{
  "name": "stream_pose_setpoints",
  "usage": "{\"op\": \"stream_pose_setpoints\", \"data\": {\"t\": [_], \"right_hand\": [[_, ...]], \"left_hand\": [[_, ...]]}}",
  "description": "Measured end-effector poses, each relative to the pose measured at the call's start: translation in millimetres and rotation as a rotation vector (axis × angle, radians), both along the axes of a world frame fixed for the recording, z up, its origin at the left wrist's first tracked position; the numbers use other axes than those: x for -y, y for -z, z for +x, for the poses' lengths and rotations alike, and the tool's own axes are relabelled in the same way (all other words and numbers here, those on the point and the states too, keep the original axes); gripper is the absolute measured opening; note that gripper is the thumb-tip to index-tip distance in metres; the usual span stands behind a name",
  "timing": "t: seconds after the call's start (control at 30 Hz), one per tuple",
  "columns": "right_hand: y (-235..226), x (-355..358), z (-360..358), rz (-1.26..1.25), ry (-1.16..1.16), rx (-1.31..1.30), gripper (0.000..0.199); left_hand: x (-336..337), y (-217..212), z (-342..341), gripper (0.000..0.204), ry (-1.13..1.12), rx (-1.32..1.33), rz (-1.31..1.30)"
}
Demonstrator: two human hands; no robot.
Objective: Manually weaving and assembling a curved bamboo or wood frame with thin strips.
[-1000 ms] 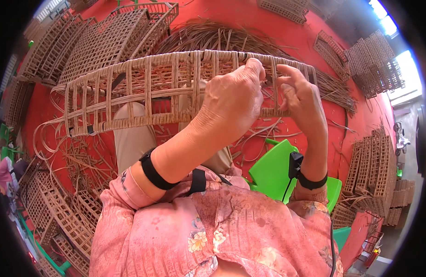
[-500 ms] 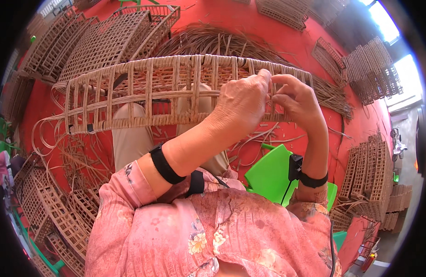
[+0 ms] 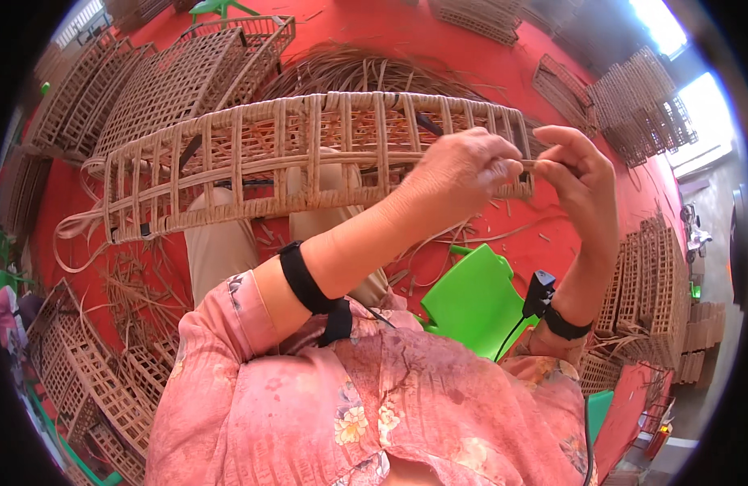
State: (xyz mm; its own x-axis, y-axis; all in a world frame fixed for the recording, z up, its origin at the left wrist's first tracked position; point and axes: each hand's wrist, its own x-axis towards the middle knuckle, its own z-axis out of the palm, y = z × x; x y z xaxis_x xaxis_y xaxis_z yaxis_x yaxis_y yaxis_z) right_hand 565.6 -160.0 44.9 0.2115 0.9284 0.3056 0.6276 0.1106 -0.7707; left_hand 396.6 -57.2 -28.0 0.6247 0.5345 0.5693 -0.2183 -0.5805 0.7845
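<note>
The right hand [image 3: 581,174] has been drawn clear of the wicker frame [image 3: 309,162]; a cane strip [image 3: 530,164] is pinched between both hands, left hand [image 3: 463,170] included, indicating strip tightening.

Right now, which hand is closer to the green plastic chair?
Right. The right hand is up above the green chair, pinching a strand. The left hand is beside it, farther left, against the woven frame.

Left hand [image 3: 459,172] raised at centre right, forearm rising from lower left with a black band at the wrist, fingers curled and pinched shut at the tips. Right hand [image 3: 581,174] just beside it to the right, wrist upright, fingertips pinched together, nearly meeting the left's.
</note>
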Motion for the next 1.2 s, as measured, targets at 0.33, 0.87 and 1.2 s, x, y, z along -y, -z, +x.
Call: {"op": "stream_pose_setpoints", "data": {"t": [0.33,0.87,1.2], "right_hand": [[43.5,-37.1,0.2,-0.185,0.129,0.049,0.030],[61.0,-4.7,-35.4,-0.359,-0.109,-0.453,0.050],[66.6,17.3,-51.6,-0.025,0.010,-0.160,0.034]], "left_hand": [[6.5,-4.5,-7.0,0.016,-0.341,-0.201,0.036],[9.9,6.9,-42.2,0.018,-0.325,-0.397,0.125],[27.2,12.1,-62.4,0.012,-0.220,-0.347,0.263]]}}
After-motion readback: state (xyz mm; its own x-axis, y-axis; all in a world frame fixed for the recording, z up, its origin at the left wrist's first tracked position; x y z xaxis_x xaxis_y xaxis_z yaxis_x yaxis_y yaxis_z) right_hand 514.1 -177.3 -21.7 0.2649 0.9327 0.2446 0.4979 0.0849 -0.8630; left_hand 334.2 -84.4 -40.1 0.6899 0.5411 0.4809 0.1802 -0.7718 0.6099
